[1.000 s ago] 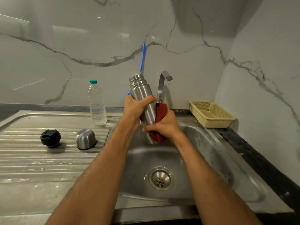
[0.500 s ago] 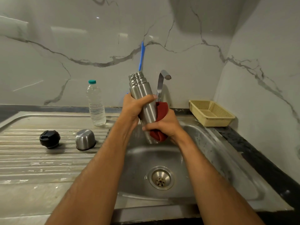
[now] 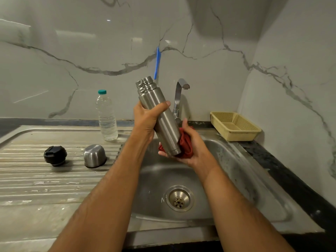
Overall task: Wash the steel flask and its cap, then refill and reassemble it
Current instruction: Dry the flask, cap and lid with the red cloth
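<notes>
black inner cap (image 3: 55, 155) and steel cup cap (image 3: 95, 155) on the drainboard (image 3: 27, 179) | left hand (image 3: 145, 119) fingers wrapped around the tilted steel flask (image 3: 160, 117), over the sink (image 3: 227, 179) | right hand (image 3: 192, 148) cups a red cloth (image 3: 185, 142) under the flask base, fingers curled

flask (image 3: 160, 117): brushed silver steel, ringed neck. cloth (image 3: 186, 142) under it: dark red. steel cap (image 3: 95, 155): silver, black rim at base. stopper (image 3: 55, 155): black. water bottle (image 3: 106, 116): clear, teal lid. basket (image 3: 234, 127): pale yellow, fine mesh pattern. sink (image 3: 227, 179): dull grey steel, ribbed drainboard. wall (image 3: 72, 51): white marble, grey veins. blue strip (image 3: 157, 62) on wall. counter edge (image 3: 283, 171): black.
</notes>
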